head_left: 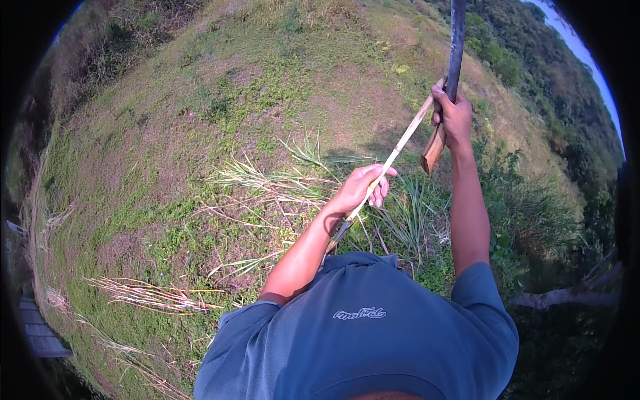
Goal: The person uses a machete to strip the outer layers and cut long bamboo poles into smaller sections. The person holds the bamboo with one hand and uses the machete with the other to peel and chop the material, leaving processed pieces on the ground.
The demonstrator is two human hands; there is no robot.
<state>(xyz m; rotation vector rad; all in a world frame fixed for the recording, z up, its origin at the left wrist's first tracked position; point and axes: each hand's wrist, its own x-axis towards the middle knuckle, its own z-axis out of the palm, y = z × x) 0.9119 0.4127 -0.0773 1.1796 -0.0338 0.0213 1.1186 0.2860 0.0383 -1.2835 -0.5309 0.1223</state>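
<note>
My left hand (367,189) is closed loosely around a long, pale, jointed cane stalk (403,140), some of its fingers partly straightened. The stalk slants from near my waist up to my right hand (455,120). That hand grips what looks like a machete by its brown wooden handle (434,148), whose end sticks out below the fist. A long dark blade (457,50) rises above and leaves the top of the picture. The stalk's upper end meets the thumb side of my right hand; whether that hand also pinches it, I cannot tell.
Long cut leaves and stalks (273,185) lie beyond my left hand. A bundle of thin dry stalks (153,294) is on the grass at the left. Tall grass clumps (413,213) stand close in front. Bushes (533,207) border the right side, and grey boards (41,327) show lower left.
</note>
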